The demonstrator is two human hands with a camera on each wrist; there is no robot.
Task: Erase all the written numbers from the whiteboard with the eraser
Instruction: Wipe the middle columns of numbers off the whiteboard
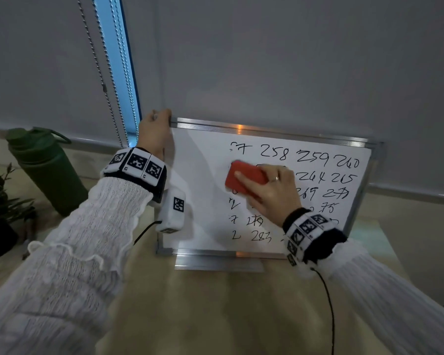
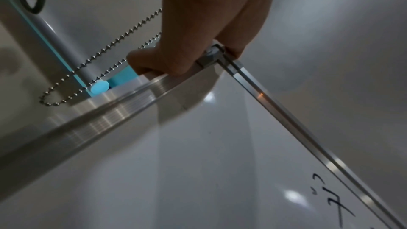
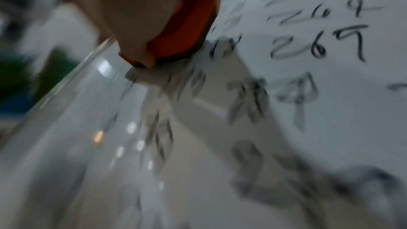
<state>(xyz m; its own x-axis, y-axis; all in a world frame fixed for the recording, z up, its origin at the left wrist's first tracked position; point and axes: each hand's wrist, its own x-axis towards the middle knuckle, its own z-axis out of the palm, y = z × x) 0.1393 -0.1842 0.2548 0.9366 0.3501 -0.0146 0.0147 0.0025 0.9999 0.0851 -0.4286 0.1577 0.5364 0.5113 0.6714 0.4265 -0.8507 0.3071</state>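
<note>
A small metal-framed whiteboard leans against the wall on the table. Its left part is wiped white; black handwritten numbers fill the middle and right. My right hand grips a red eraser and presses it flat on the board's middle, over the second row. The right wrist view is blurred and shows the eraser on the board among smeared numbers. My left hand grips the board's top left corner; its fingers curl over the frame corner.
A dark green bottle stands at the left by the wall, with a potted plant in front of it. Bead chains of a blind hang behind the board's left corner. A metal tray runs under the board. Beige table lies in front.
</note>
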